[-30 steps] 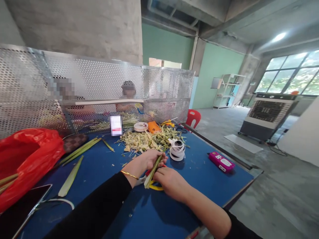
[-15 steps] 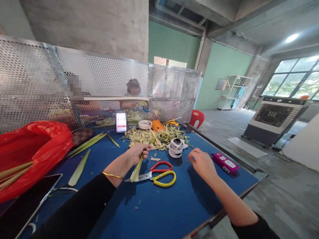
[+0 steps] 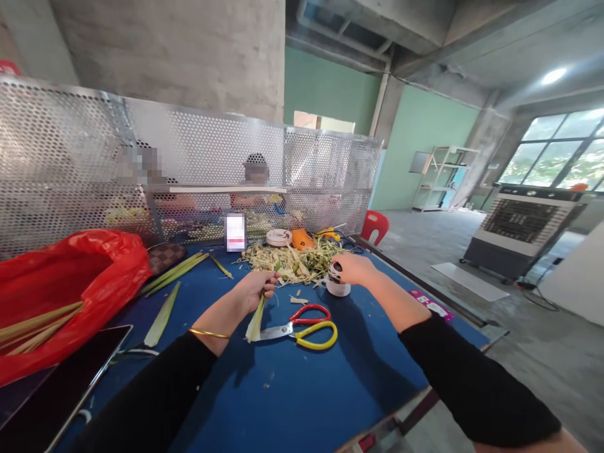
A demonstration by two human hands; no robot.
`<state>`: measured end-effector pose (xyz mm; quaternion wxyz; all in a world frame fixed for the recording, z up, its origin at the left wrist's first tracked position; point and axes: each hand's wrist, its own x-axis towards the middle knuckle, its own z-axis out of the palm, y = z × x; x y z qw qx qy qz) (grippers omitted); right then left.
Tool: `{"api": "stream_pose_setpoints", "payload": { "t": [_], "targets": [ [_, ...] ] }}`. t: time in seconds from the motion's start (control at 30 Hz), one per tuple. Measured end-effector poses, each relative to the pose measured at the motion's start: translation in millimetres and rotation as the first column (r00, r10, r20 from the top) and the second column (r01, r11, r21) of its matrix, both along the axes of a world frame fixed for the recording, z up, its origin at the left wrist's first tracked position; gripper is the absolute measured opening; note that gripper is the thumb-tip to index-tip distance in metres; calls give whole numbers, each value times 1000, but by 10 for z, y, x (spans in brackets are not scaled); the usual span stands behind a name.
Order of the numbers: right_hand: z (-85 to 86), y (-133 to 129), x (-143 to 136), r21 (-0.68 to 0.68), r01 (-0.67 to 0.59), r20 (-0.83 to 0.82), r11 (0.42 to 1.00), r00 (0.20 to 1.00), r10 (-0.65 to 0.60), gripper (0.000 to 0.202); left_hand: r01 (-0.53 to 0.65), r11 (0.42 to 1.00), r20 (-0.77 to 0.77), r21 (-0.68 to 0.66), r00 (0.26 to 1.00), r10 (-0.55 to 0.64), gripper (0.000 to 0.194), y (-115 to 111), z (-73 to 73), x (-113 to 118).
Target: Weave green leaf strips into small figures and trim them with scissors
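My left hand (image 3: pixel 257 290) is closed in a pinch on a folded pale-green leaf (image 3: pixel 256 322), whose wide end hangs down over the scissors' blades. With its fingers curled over the top, my right hand (image 3: pixel 356 269) grips a spool of white ribbon (image 3: pixel 338 288) that stands on the table. Scissors (image 3: pixel 304 327) with one red and one yellow handle lie between and below my hands. Behind the hands spreads a heap of shredded leaf scraps (image 3: pixel 287 263).
On the blue table (image 3: pixel 302 390) a red plastic bag (image 3: pixel 113 264) with stalks and a tablet (image 3: pixel 70 390) lie left. A lit phone (image 3: pixel 235 232), tape roll (image 3: pixel 279 238) and purple box (image 3: pixel 427 304) sit farther off. Behind a perforated metal screen (image 3: pixel 212 148) are other people.
My right hand has moved left and forward from beside the spool and now grips its top. My left hand still pinches the leaf. The view has shifted slightly.
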<state>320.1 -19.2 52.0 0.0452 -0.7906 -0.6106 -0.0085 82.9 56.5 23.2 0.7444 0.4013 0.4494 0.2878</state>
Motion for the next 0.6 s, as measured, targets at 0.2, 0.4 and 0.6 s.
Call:
{"api": "stream_pose_setpoints", "payload": {
  "t": [0.2, 0.4, 0.6],
  "targets": [
    [-17, -118, 107, 58, -65, -12, 996, 998, 66, 40, 30, 999, 29, -22, 999, -29, 18, 28, 33, -153],
    [-143, -403, -261, 194, -282, 17, 939, 958, 285, 32, 38, 998, 36, -41, 999, -37, 18, -8, -14, -218],
    [-512, -559, -740, 17, -572, -57, 820, 819, 572, 54, 43, 998, 21, -36, 999, -42, 35, -67, -16, -175]
  ]
}}
